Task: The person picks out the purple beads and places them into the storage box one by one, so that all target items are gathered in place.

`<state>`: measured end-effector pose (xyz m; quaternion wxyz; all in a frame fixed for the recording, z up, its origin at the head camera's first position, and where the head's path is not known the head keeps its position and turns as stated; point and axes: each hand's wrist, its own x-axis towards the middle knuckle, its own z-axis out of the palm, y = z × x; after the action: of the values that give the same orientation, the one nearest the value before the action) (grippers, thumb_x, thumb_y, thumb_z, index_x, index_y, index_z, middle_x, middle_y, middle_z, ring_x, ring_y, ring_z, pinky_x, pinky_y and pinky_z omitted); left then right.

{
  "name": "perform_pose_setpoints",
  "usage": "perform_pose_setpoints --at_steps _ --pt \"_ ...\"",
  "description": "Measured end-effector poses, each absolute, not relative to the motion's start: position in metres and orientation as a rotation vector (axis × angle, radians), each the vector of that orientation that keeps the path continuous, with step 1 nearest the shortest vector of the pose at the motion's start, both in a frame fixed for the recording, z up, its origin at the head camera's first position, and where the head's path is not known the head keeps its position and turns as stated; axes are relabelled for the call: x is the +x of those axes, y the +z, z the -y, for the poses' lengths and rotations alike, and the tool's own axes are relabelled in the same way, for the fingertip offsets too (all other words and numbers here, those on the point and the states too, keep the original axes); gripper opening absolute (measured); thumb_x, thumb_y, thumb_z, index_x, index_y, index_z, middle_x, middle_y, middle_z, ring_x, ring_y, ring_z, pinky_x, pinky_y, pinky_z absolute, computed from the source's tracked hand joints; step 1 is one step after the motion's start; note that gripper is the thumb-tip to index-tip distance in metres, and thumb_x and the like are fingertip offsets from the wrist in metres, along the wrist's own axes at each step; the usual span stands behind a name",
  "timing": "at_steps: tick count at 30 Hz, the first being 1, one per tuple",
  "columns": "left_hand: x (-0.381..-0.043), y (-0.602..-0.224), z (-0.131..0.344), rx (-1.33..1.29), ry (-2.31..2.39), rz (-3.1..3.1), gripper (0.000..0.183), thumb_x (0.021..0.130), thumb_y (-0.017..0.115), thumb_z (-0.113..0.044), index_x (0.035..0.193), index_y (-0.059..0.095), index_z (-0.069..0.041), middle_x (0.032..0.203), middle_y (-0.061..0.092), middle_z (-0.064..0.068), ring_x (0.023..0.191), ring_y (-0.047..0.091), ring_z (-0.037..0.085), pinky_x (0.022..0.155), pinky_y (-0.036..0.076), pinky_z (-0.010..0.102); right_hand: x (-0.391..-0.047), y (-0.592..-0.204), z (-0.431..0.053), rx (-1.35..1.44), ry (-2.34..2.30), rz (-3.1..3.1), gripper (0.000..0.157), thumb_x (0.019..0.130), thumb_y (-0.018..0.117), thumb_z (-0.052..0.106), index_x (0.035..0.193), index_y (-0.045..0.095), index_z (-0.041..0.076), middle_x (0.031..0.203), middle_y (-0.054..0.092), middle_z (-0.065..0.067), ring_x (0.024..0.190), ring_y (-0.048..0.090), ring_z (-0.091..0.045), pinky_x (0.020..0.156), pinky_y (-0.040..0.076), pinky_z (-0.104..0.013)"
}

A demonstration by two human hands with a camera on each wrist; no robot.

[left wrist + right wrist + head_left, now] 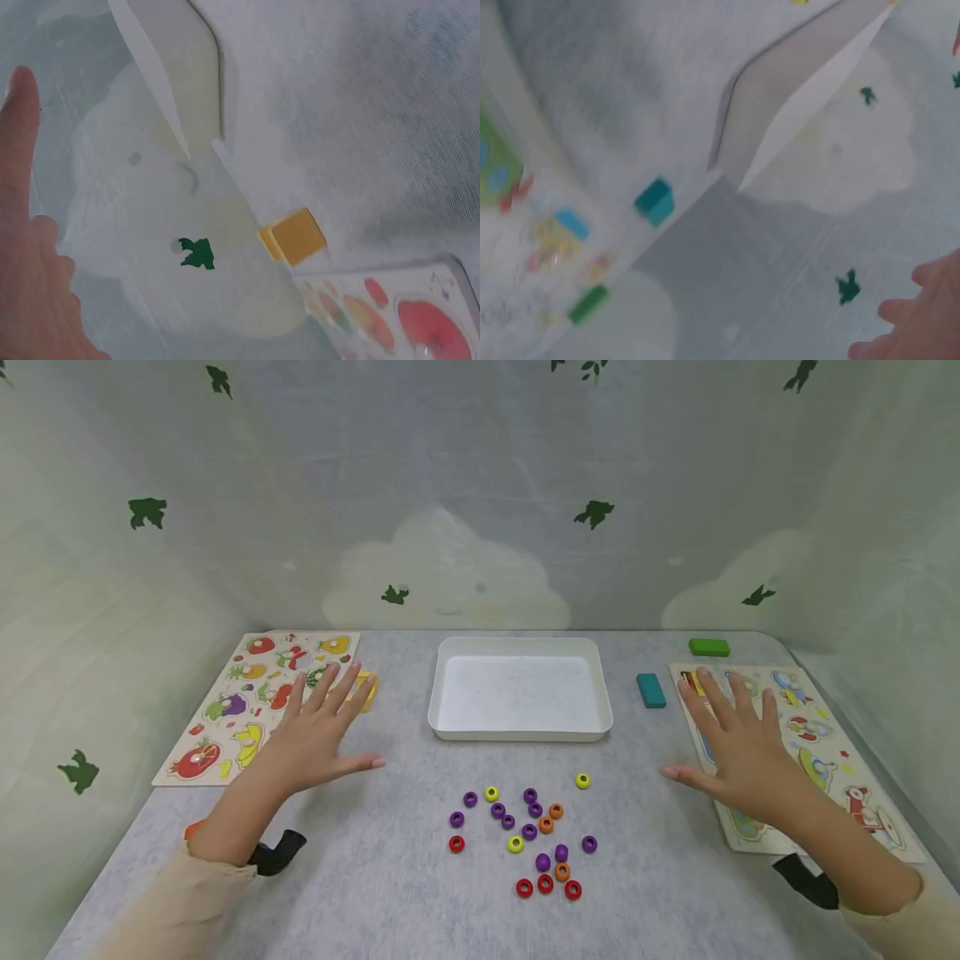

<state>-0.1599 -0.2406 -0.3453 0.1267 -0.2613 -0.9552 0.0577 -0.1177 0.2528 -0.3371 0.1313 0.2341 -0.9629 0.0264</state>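
Observation:
My left hand point(311, 743), fingers spread and holding nothing, is over the right edge of a fruit puzzle board point(232, 681). A yellow block point(370, 693) lies partly hidden behind its fingertips. The right hand point(750, 768) is also spread and holds nothing, above another picture puzzle board point(817, 777). Between the hands, loose beads are scattered on the table: purple beads point(543, 862), yellow beads point(516, 850), orange beads point(547, 832) and red beads point(545, 890). Beyond them is a shallow white tray point(522, 693) with nothing in it.
A teal block point(651, 691) lies between the tray and the right board. Behind that board is a green block point(709, 647). Pale curtain-like walls point(480, 485) with leaf-green bird shapes enclose the grey table point(375, 877) at the back and sides.

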Motion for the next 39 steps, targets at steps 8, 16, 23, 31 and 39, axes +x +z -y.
perform_pose_setpoints --at_steps 8,16,23,31,39 --pt "-0.18 -0.361 0.217 -0.85 -0.1 2.736 0.098 0.065 0.043 -0.068 0.134 0.003 -0.011 0.138 -0.003 0.005 0.124 -0.002 0.021 0.099 0.006 0.044 -0.095 -0.369 -0.215 0.911 0.548 2.827 0.084 0.073 0.056 0.045 0.134 0.006 0.014 0.137 0.002 -0.004 0.122 0.006 -0.025 0.097 0.014 -0.044" --pt "-0.201 -0.396 0.191 -0.751 -0.575 2.898 0.093 0.07 0.049 -0.058 0.133 -0.004 -0.017 0.138 -0.005 -0.001 0.124 0.002 0.015 0.098 0.016 0.039 -0.084 -0.416 -0.192 0.859 1.217 2.966 0.065 0.075 0.058 0.033 0.129 0.024 0.022 0.128 0.028 0.005 0.11 0.035 -0.016 0.087 0.036 -0.036" --pt "-0.212 -0.415 0.181 -0.592 -1.009 3.038 0.089 0.071 0.05 -0.054 0.134 0.001 -0.016 0.138 0.004 0.002 0.123 0.008 0.018 0.099 0.013 0.036 -0.086 -0.438 -0.187 0.899 1.363 2.997 0.045 0.073 0.059 0.034 0.114 0.046 0.023 0.111 0.043 0.015 0.098 0.044 -0.006 0.083 0.04 -0.027" --pt "-0.218 -0.421 0.18 -0.514 -1.268 3.037 0.082 0.07 0.053 -0.052 0.133 0.014 -0.018 0.135 0.019 0.002 0.118 0.026 0.018 0.095 0.025 0.033 -0.089 -0.442 -0.184 1.072 1.293 2.927 0.018 0.078 0.057 0.023 0.096 0.058 0.023 0.094 0.052 0.014 0.089 0.048 -0.003 0.078 0.042 -0.023" --pt "-0.222 -0.422 0.179 -0.512 -1.237 3.065 0.08 0.069 0.054 -0.052 0.133 0.017 -0.02 0.134 0.02 0.004 0.117 0.027 0.019 0.095 0.026 0.033 -0.113 -0.411 -0.178 0.907 1.338 2.835 0.025 0.077 0.059 0.018 0.101 0.055 0.014 0.092 0.053 0.011 0.079 0.051 -0.004 0.07 0.045 -0.022"
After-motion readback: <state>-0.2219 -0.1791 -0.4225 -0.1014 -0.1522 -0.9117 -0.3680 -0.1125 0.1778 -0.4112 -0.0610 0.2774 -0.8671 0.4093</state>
